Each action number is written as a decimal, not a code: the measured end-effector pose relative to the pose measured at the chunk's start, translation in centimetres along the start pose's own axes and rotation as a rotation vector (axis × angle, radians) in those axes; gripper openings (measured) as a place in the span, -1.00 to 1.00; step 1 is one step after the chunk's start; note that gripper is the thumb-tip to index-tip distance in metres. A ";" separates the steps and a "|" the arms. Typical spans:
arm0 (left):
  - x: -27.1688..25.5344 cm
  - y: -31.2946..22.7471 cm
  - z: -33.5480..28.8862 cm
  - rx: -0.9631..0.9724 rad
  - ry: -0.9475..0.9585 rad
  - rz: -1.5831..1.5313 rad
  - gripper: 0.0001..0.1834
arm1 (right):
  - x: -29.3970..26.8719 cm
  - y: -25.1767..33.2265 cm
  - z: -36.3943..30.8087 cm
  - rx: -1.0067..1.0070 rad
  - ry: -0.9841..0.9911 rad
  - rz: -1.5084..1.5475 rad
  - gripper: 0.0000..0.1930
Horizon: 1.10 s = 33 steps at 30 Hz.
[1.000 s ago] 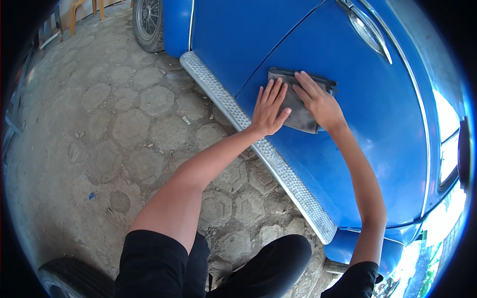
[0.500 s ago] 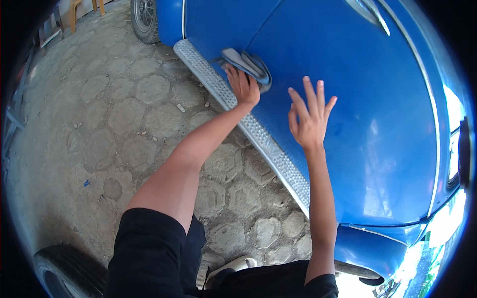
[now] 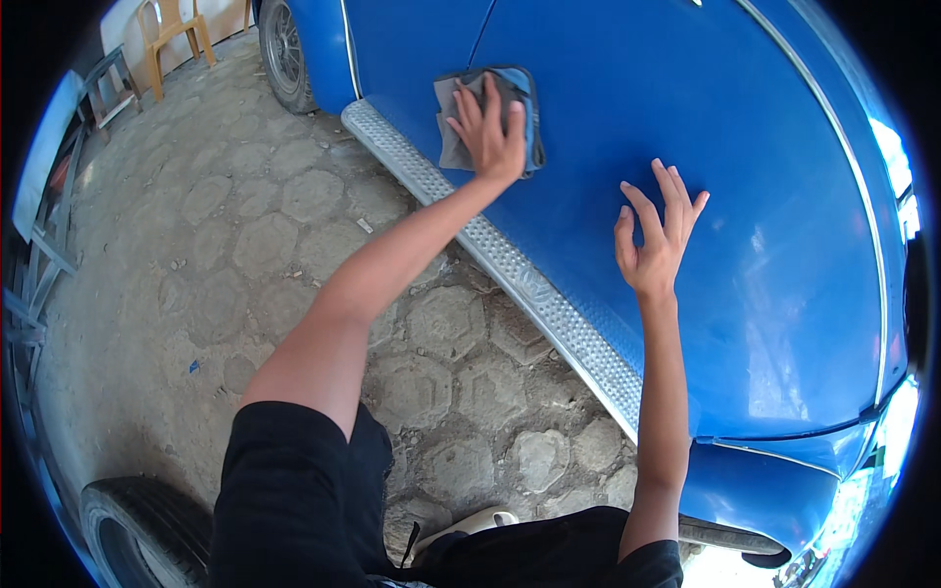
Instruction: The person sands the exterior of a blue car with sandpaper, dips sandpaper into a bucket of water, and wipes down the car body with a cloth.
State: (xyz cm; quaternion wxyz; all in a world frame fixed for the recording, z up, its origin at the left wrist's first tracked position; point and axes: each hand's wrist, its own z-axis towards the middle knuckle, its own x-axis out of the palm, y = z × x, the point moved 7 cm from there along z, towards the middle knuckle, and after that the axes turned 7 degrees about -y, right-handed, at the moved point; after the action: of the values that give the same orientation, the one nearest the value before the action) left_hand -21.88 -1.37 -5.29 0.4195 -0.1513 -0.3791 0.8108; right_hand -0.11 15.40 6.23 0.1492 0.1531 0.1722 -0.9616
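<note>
My left hand (image 3: 495, 147) presses a grey and blue cloth (image 3: 449, 147) against the lower part of a blue car's door panel (image 3: 608, 88). Its fingers are spread over the cloth, which lies mostly flat with one layer turned out at the left. The metal step (image 3: 529, 279) of the car runs just below that hand. To the right, my right hand (image 3: 654, 255) is held up before the same panel, fingers apart and slightly bent, with nothing in it. Whether its fingertips touch the paint I cannot tell.
The ground is hexagonal paving (image 3: 421, 387) covered in dirt. A loose tyre (image 3: 147, 524) lies at the lower left. Tan plastic chairs (image 3: 181, 39) stand at the far left, near a metal frame (image 3: 49, 255). The car's wheel (image 3: 284, 54) shows at the top.
My left hand has moved up the panel with the cloth, which was bunched and is now spread flatter. My right hand has shifted a little right, still with fingers apart. The view has shifted slightly.
</note>
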 end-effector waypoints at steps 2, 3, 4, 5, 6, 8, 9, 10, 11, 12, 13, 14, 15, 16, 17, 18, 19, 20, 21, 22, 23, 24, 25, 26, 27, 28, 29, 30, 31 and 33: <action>0.5 -1.2 0.1 -0.027 0.010 0.025 -0.12 | -0.5 0.6 0.7 -0.043 -0.048 0.022 -0.74; 0.6 -1.1 0.1 -0.035 0.032 0.049 -0.12 | -1.0 0.9 1.1 -0.060 -0.074 0.027 -0.73; 0.0 0.2 0.5 -0.150 0.010 0.035 -0.13 | -1.5 1.0 1.5 -0.056 -0.073 0.024 -0.73; -0.6 2.2 1.0 -0.268 0.019 0.029 -0.14 | -2.3 1.3 1.9 -0.075 -0.108 0.032 -0.73; -1.1 4.3 1.2 -0.403 0.056 0.020 -0.15 | -3.0 1.3 2.2 -0.079 -0.126 0.026 -0.74; -1.0 9.1 -1.6 -1.056 -0.014 -0.638 -0.20 | -4.5 1.2 2.8 -0.081 -0.155 0.008 -0.74; -1.0 9.5 -2.4 -1.028 -0.010 -0.495 -0.21 | -5.2 1.0 3.0 -0.083 -0.167 -0.002 -0.74; -1.3 9.3 -3.7 -0.985 -0.023 -0.344 -0.23 | -5.7 0.8 3.1 -0.086 -0.183 -0.009 -0.75; -1.1 8.9 -5.0 -0.995 0.008 -0.186 -0.24 | -6.1 0.4 3.2 -0.070 -0.174 -0.040 -0.76; -0.4 7.9 -5.7 -1.000 -0.074 -0.178 -0.23 | -6.5 0.2 3.3 -0.078 -0.202 -0.043 -0.76; 1.0 6.2 -7.1 -1.046 -0.133 -0.172 -0.22 | -6.8 -0.1 3.3 -0.074 -0.213 -0.051 -0.76; 2.1 3.4 -7.9 -0.866 -0.077 -0.100 -0.21 | -6.9 -0.5 3.4 -0.072 -0.225 -0.059 -0.76; 2.4 -0.3 -8.4 -0.488 -0.014 0.050 -0.17 | -7.1 -0.7 3.5 -0.081 -0.243 -0.062 -0.77; 3.1 -4.2 -9.3 -0.086 0.111 0.055 -0.18 | -7.2 -0.8 3.7 -0.092 -0.254 -0.067 -0.77; 3.1 -8.3 -11.3 0.314 0.147 -0.041 -0.19 | -7.4 -1.0 3.9 -0.100 -0.265 -0.073 -0.77; 3.8 -10.1 -12.6 0.526 0.316 -0.075 -0.29 | -7.8 -1.0 4.1 -0.119 -0.303 -0.055 -0.77; 4.5 -11.6 -14.2 0.757 0.479 -0.089 -0.39 | -8.2 -1.1 4.5 -0.137 -0.329 -0.052 -0.77; 4.3 -11.6 -14.1 0.766 0.506 -0.094 -0.42 | -8.5 -1.4 4.8 -0.110 -0.326 -0.092 -0.77; 4.2 -11.2 -13.6 0.771 0.534 -0.104 -0.45 | -9.1 -1.7 5.2 -0.110 -0.341 -0.102 -0.76; 4.5 -10.8 -12.7 0.755 0.601 -0.127 -0.48 | -9.6 -2.0 5.5 -0.095 -0.341 -0.115 -0.76; 4.3 -10.3 -11.3 0.817 0.569 -0.103 -0.41 | -10.3 -2.3 5.7 -0.080 -0.354 -0.140 -0.76; 3.0 -9.7 -8.9 0.720 0.346 -0.139 -0.37 | -11.2 -2.4 5.7 -0.107 -0.375 -0.137 -0.76; 2.0 -9.0 -6.6 0.630 0.148 -0.158 -0.32 | -11.9 -2.7 5.7 -0.103 -0.377 -0.146 -0.76; 1.2 -8.2 -3.9 0.508 -0.018 -0.134 -0.26 | -12.6 -3.2 5.6 -0.080 -0.374 -0.164 -0.76; 1.3 -6.2 0.0 0.210 -0.075 -0.136 -0.28 | -13.3 -3.4 5.4 -0.091 -0.371 -0.168 -0.76; 1.2 -4.3 2.9 -0.078 -0.133 -0.126 -0.30 | -13.8 -3.7 5.1 -0.079 -0.359 -0.181 -0.76; 0.9 -3.6 4.5 -0.194 -0.146 -0.144 -0.31 | -14.1 -4.1 4.9 -0.068 -0.349 -0.190 -0.76; 0.6 -3.2 5.8 -0.310 -0.161 -0.164 -0.32 | -14.3 -4.5 4.7 -0.056 -0.349 -0.199 -0.76; 0.5 -3.0 6.5 -0.439 -0.176 -0.185 -0.33 | -14.5 -4.8 4.4 -0.042 -0.348 -0.208 -0.76; 1.1 -8.0 5.3 -0.063 -0.164 -0.056 -0.32 | -14.2 -5.4 4.1 -0.004 -0.348 -0.221 -0.76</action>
State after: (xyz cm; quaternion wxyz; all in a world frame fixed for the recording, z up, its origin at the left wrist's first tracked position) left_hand -21.03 -0.25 4.26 0.4043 -0.0870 -0.4417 0.7962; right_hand 9.93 22.02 16.33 0.0706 -0.0357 0.1617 -0.9837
